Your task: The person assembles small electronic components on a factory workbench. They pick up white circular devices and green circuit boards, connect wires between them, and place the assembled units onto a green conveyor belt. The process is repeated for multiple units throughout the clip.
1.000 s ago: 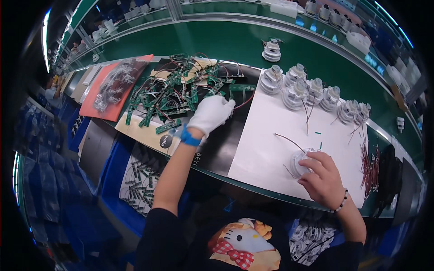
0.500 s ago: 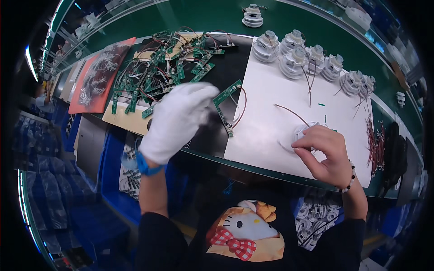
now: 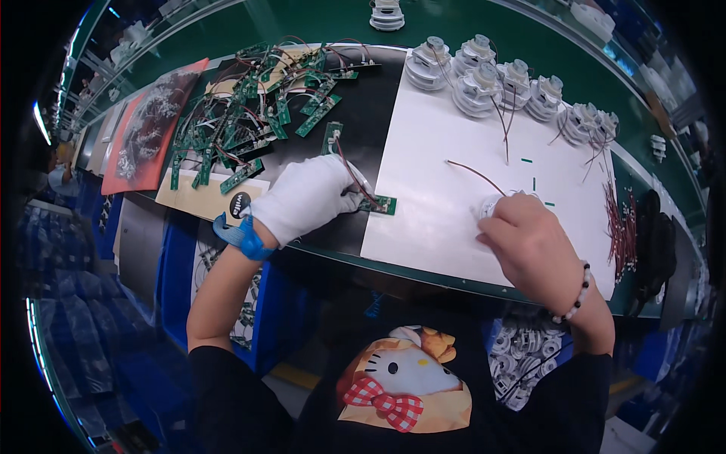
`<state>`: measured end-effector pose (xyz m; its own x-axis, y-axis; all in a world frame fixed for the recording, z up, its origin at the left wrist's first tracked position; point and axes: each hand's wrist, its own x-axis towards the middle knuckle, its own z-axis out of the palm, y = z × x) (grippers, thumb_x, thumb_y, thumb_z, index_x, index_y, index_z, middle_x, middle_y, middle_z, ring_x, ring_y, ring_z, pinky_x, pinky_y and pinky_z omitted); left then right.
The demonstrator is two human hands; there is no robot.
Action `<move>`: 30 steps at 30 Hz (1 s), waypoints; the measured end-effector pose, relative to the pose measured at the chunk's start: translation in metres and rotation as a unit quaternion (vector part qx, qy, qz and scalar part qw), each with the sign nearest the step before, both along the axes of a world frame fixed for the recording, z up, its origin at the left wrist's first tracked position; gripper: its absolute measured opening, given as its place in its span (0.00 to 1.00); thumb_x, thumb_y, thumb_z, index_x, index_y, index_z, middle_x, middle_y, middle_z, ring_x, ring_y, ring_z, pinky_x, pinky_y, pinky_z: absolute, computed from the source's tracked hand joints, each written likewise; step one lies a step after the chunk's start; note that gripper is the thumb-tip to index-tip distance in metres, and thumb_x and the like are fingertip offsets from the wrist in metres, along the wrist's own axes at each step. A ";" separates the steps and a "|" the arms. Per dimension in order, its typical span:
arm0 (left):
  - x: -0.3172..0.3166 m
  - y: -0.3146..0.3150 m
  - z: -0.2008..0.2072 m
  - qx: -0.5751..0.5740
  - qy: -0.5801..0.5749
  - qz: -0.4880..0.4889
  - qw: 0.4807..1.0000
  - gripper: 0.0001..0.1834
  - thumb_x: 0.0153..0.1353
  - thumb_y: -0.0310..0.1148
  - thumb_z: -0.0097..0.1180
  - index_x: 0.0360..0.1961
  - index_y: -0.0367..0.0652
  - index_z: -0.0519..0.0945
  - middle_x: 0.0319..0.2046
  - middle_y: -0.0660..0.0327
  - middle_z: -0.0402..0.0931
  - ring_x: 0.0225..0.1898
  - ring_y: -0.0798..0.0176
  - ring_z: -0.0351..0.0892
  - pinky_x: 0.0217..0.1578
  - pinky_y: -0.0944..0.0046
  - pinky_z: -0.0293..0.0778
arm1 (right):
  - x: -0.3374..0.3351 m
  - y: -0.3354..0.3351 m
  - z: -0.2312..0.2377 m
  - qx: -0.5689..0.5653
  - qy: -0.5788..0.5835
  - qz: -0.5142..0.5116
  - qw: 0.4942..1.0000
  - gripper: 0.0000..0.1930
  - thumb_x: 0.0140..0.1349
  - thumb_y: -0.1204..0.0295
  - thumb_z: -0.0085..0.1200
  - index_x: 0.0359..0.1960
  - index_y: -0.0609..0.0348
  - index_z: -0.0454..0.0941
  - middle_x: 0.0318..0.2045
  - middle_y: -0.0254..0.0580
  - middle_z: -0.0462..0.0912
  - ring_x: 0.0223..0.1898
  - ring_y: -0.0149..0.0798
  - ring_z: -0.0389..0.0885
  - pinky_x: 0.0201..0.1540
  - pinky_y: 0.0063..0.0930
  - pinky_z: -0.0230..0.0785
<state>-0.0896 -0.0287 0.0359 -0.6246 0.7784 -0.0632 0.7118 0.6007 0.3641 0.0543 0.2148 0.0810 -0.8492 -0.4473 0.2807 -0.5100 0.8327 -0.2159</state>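
Observation:
My left hand [image 3: 314, 195], in a white glove, is closed on a green circuit board [image 3: 331, 138] with a brown wire. The glove covers the board's middle, and its lower end [image 3: 384, 205] sticks out by my fingertips at the edge of the white sheet. My bare right hand [image 3: 525, 238] is closed at a white round plastic part [image 3: 490, 204] on the white sheet. The fingers hide most of that part, and their exact grip is partly out of sight. A brown wire [image 3: 476, 172] runs out from it to the upper left.
Many wired circuit boards [image 3: 249, 113] lie heaped at the far left, by an orange bag [image 3: 151, 129]. Several white round assemblies [image 3: 476, 89] stand at the back of the white sheet [image 3: 423, 197]. Loose brown wires [image 3: 620, 227] and a black object [image 3: 654, 242] lie at right.
My left hand has come down onto the circuit board, which has turned and shifted left. My right fingers have closed in over the white part. The whole view has shifted slightly.

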 end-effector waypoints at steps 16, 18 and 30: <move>0.068 0.027 0.009 0.411 -0.386 0.169 0.809 0.07 0.52 0.18 0.51 0.31 0.39 0.69 0.24 0.65 0.72 0.24 0.75 0.70 0.25 0.77 0.67 | 0.008 0.008 0.024 -0.386 -0.071 -0.098 0.914 0.08 0.50 0.81 0.56 0.34 0.66 0.80 0.28 0.43 0.83 0.28 0.29 0.80 0.32 0.19 0.70; 0.073 0.030 0.013 0.422 -0.420 0.185 0.782 0.06 0.53 0.20 0.52 0.32 0.38 0.69 0.25 0.64 0.73 0.25 0.75 0.71 0.26 0.76 0.68 | 0.007 0.014 0.032 -0.366 -0.072 -0.102 0.922 0.08 0.51 0.80 0.56 0.34 0.67 0.80 0.27 0.42 0.82 0.28 0.29 0.80 0.33 0.18 0.70; 0.099 0.042 -0.004 0.447 -0.333 0.168 0.813 0.07 0.52 0.22 0.57 0.31 0.35 0.72 0.24 0.63 0.74 0.26 0.76 0.72 0.27 0.75 0.69 | 0.007 0.002 0.021 -0.333 -0.108 -0.118 0.929 0.01 0.50 0.79 0.55 0.24 0.64 0.78 0.16 0.33 0.77 0.16 0.20 0.70 0.17 0.15 0.57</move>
<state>0.0093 0.0137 0.0323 -0.8708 0.4911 0.0225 0.0281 0.0039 0.9996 0.0608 0.2168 0.1022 -0.9704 -0.0294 0.2397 -0.2145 0.5610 -0.7995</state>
